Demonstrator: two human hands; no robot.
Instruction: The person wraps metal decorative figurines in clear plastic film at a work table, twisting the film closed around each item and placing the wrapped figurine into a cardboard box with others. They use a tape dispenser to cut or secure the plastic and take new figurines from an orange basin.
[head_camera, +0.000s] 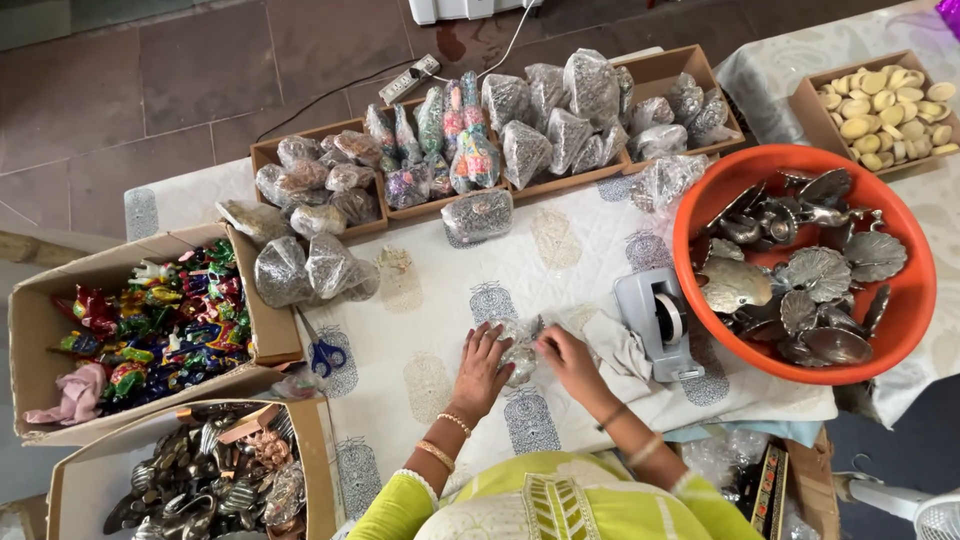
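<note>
A counter (430, 330) draped in a white block-printed cloth fills the view. At its right edge sits a big orange tub (900, 300) heaped with silver shell-shaped metal dishes (815, 275). On the left stand two cardboard boxes: one (40, 320) packed with bright multicoloured trinkets, one (65, 480) below it full of silvery metal pieces. Along the far side runs a row of shallow wooden trays (655, 75) loaded with clear plastic packets of small items, and a further tray of pale round pieces (885, 105) lies at the top right. A grey tape dispenser (655, 320) stands just left of the tub, with a crumpled white cloth (615, 350) beside it. Blue-handled scissors (325, 352) lie near the trinket box.

At the near middle of the counter, the person's left hand (480, 370) and right hand (570, 362) both press on a small clear-wrapped silvery packet (520, 350), fingers curled around its sides, gripping it between them.
</note>
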